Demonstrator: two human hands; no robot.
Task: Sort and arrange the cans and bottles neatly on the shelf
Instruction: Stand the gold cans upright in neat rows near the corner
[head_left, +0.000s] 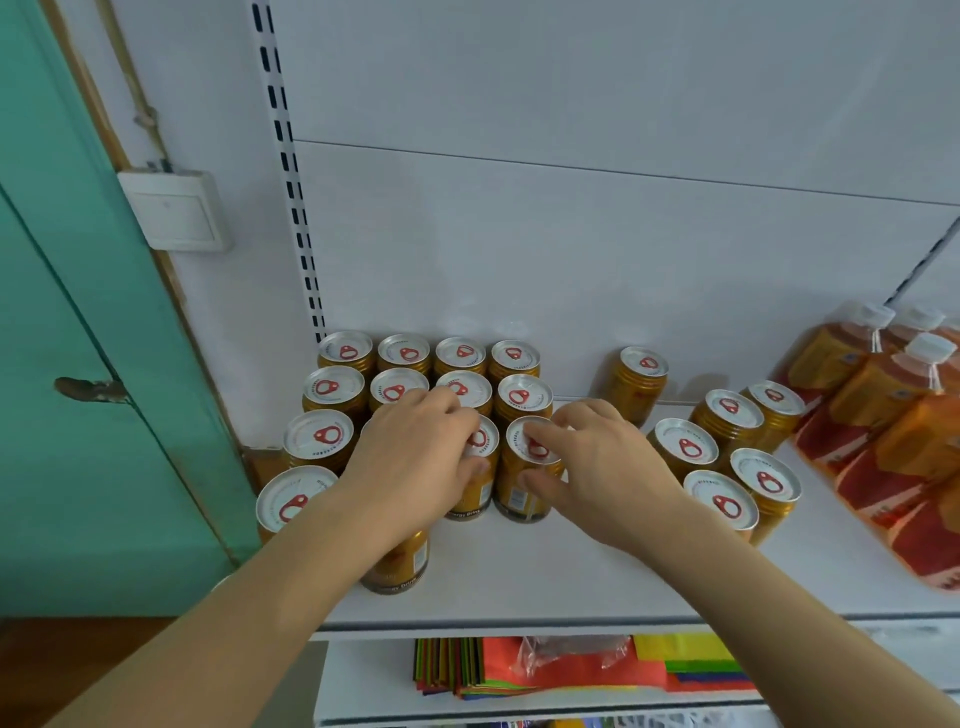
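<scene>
Several gold energy-drink cans with white tops stand in rows at the left of the white shelf (545, 577). My left hand (415, 462) grips a gold can (480, 478) in the third row, its fingers curled over the top. My right hand (597, 467) grips the neighbouring can (522, 488), fingertips on its lid and thumb on its side. One can (641, 382) stands alone at the back. A loose cluster of cans (727, 457) sits to the right. Orange bottles with white caps (883, 389) lie at the far right.
A slotted upright (291, 171) and the white back panel bound the shelf. Left of it are a wall switch (174, 210) and a green door (62, 364). Coloured paper packs (571, 665) lie on the lower shelf.
</scene>
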